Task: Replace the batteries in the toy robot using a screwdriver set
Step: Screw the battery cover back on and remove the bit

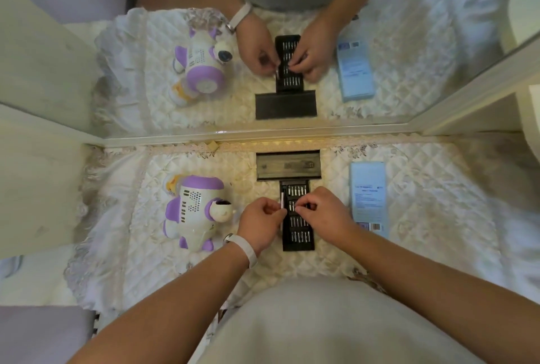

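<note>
left hand [260, 222] pinches the silver screwdriver handle [282, 201] at the bit tray's [298, 242] left edge; right hand [324, 211] pinches a bit over the tray; toy robot [193, 211] lies left on the quilted cloth [423, 217].

We are looking down on a cream quilted tablecloth [423, 217] that is covering the table, while a cream-framed mirror [409, 51] is standing along its far edge at twelve o'clock, a pale cabinet panel [35, 182] is rising at nine and a grey cushion [38, 331] is showing at seven.
</note>
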